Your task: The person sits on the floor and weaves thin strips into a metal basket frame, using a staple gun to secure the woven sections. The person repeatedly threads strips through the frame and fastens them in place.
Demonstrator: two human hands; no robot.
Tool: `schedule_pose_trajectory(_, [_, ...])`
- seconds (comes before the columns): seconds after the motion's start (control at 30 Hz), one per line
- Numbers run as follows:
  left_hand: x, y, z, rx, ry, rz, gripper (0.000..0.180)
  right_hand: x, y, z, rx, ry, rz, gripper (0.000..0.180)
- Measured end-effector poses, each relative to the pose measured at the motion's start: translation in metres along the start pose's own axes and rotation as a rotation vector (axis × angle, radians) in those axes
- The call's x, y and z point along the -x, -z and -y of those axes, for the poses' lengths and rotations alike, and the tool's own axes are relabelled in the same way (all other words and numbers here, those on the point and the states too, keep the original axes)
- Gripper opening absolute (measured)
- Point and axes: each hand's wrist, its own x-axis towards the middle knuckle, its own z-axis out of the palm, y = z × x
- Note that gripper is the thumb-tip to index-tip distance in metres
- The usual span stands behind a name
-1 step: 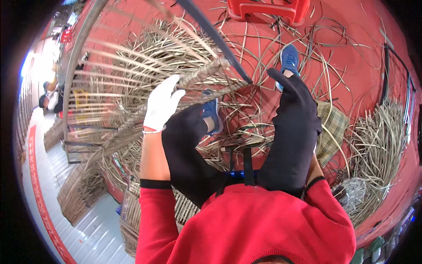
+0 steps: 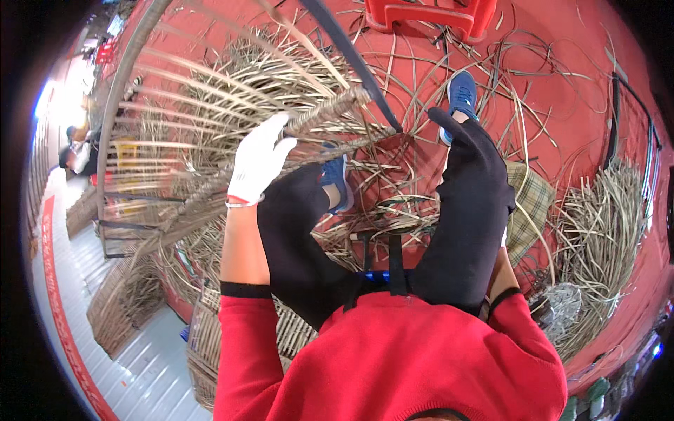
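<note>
My left hand (image 2: pixel 258 161), in a white glove, grips a half-woven basket-like piece (image 2: pixel 328 114) by its thick plaited band. Its thumb lies on the near side, while the fingertips pass over the band. Pale strips (image 2: pixel 203 98) fan out from that band to a curved dark rod (image 2: pixel 121 95), and some are blurred. A straight dark bar (image 2: pixel 351 56) slants down to the band's right end. My right hand (image 2: pixel 503 237) is down beyond my right leg; only a sliver of white glove shows, and its fingers are hidden.
Loose strips (image 2: pixel 400 168) litter the red floor around my shoes. A strip bundle (image 2: pixel 597 238) and a checked cloth (image 2: pixel 530 203) lie on the right. A red plastic stool (image 2: pixel 428 17) stands ahead. Woven panels (image 2: pixel 126 309) rest at left; a person (image 2: pixel 84 158) is farther off.
The woven piece and its curved rod have shifted very slightly, with my left hand staying on the band. My right forearm has hardly moved.
</note>
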Motion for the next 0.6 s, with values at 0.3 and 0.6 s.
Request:
schedule_pose_trajectory(0.3, [0.000, 0.003, 0.006, 0.040, 0.011, 0.038, 0.056, 0.233, -0.066, 0.238, -0.032, -0.065, 0.092, 0.014])
schedule_pose_trajectory(0.6, [-0.001, -0.001, 0.019, 0.031, -0.072, -0.017, 0.050, 0.293, -0.280, 0.281, 1.237, 0.821, 0.524, 0.051])
